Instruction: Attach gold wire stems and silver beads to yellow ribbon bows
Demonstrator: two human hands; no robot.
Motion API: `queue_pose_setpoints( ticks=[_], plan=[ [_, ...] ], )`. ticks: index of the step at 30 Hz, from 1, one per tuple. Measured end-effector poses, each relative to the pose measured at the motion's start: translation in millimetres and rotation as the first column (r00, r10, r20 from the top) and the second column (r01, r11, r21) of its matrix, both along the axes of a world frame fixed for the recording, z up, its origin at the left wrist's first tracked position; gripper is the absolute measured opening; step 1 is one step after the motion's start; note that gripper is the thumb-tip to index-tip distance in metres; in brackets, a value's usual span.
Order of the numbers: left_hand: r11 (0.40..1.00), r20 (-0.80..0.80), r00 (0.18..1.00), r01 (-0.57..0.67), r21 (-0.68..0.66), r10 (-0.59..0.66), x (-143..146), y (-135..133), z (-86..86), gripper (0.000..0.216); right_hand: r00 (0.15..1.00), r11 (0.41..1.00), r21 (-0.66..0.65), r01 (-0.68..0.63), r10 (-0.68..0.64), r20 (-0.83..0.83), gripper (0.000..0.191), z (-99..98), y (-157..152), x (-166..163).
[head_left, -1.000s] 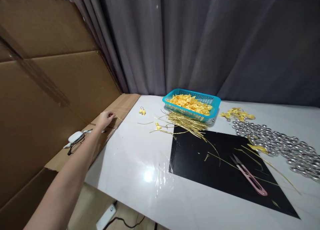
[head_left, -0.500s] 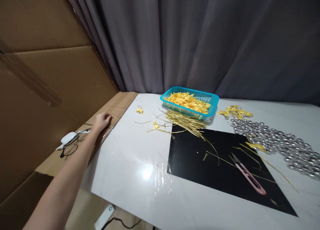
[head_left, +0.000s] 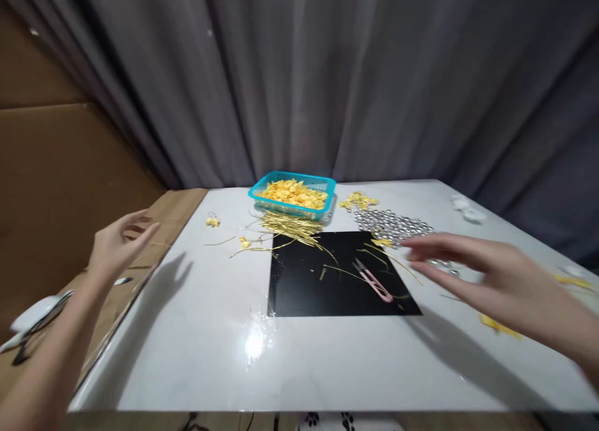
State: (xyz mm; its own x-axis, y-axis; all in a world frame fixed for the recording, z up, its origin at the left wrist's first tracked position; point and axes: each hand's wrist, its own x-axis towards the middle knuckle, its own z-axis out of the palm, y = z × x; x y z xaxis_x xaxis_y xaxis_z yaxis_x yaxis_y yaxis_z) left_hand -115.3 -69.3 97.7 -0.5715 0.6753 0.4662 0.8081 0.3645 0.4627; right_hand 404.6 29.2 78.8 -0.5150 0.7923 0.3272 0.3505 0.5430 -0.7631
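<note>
My left hand (head_left: 119, 244) hovers over the table's left edge above the cardboard (head_left: 56, 169), fingers apart and holding nothing. My right hand (head_left: 472, 272) reaches in from the right above the white table (head_left: 210, 343), fingers stretched out flat, empty and a little blurred. It is close to the heap of silver pieces (head_left: 390, 222) and the pink snips (head_left: 373, 281) lying on the black mat (head_left: 322, 275). A turquoise basket (head_left: 294, 195) of yellow bows stands at the back, with a bundle of gold wire ties (head_left: 287, 224) in front of it.
Grey curtains hang behind the table. Loose yellow bows (head_left: 358, 200) lie beside the basket, and a small one (head_left: 212, 221) lies at the back left. Glasses and a white case (head_left: 32, 312) rest on the cardboard at left. Yellow scraps (head_left: 500, 325) lie at the right.
The view has swung to the right and pulled back. My left hand lifted off the cardboard and opened. My right hand has come into view from the right.
</note>
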Motion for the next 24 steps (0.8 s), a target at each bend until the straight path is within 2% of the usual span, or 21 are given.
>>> queue_pose_setpoints(
  ticks=[1,2,3,4,5,7,8,10,12,14,15,17,20,22,24],
  plan=[
    [0.990,0.058,0.991,0.114,0.081,-0.119,33,8,1.9,0.054,1.000,0.998,-0.056,-0.018,0.018,-0.008,0.021,4.8,-1,-18],
    [0.956,0.163,0.946,0.258,0.139,-0.279,71,16,1.0,0.052,0.997,0.985,-0.160,-0.066,0.058,-0.050,0.023,7.7,-1,-37],
    [0.894,0.301,0.843,0.411,0.176,-0.447,110,24,-3.0,0.053,0.988,0.959,-0.247,-0.135,0.111,-0.112,0.027,8.6,1,-53],
    [0.825,0.443,0.701,0.523,0.212,-0.558,148,32,-9.8,0.053,0.972,0.925,-0.315,-0.214,0.170,-0.162,0.030,7.8,4,-67],
    [0.756,0.569,0.543,0.610,0.239,-0.618,184,39,-19.0,0.053,0.954,0.888,-0.359,-0.287,0.228,-0.197,0.032,5.6,8,-77],
    [0.625,0.764,0.202,0.716,0.312,-0.612,241,50,-39.7,0.049,0.922,0.854,-0.372,-0.364,0.275,-0.272,0.032,-0.5,14,-86],
    [0.594,0.818,0.067,0.721,0.356,-0.572,261,54,-48.9,0.047,0.916,0.850,-0.366,-0.378,0.286,-0.282,0.031,-3.2,16,-86],
    [0.574,0.876,-0.095,0.721,0.388,-0.473,283,60,-61.0,0.048,0.926,0.871,-0.345,-0.350,0.265,-0.271,0.029,-5.8,19,-78],
    [0.532,0.914,-0.182,0.765,0.363,-0.361,290,59,-64.0,0.052,0.941,0.890,-0.329,-0.317,0.250,-0.230,0.027,-4.4,20,-65],
    [0.492,0.930,-0.203,0.803,0.337,-0.307,290,55,-61.7,0.052,0.947,0.890,-0.334,-0.310,0.260,-0.187,0.027,-1.4,21,-51],
    [0.475,0.932,-0.183,0.820,0.320,-0.312,289,52,-60.1,0.050,0.947,0.881,-0.349,-0.319,0.278,-0.164,0.028,-0.3,21,-44],
    [0.451,0.929,-0.094,0.853,0.260,-0.359,288,46,-57.7,0.043,0.936,0.848,-0.399,-0.350,0.328,-0.123,0.030,-0.5,23,-33],
    [0.448,0.909,0.035,0.878,0.171,-0.415,285,42,-56.9,0.037,0.895,0.761,-0.493,-0.422,0.436,-0.092,0.037,-7.0,26,-19],
    [0.457,0.897,0.065,0.875,0.160,-0.438,282,41,-56.2,0.036,0.862,0.708,-0.538,-0.457,0.501,-0.073,0.039,-12.4,28,-13],
    [0.469,0.881,0.089,0.869,0.159,-0.465,278,42,-54.2,0.036,0.841,0.684,-0.564,-0.462,0.540,-0.034,0.038,-16.0,28,-7]
  ],
)
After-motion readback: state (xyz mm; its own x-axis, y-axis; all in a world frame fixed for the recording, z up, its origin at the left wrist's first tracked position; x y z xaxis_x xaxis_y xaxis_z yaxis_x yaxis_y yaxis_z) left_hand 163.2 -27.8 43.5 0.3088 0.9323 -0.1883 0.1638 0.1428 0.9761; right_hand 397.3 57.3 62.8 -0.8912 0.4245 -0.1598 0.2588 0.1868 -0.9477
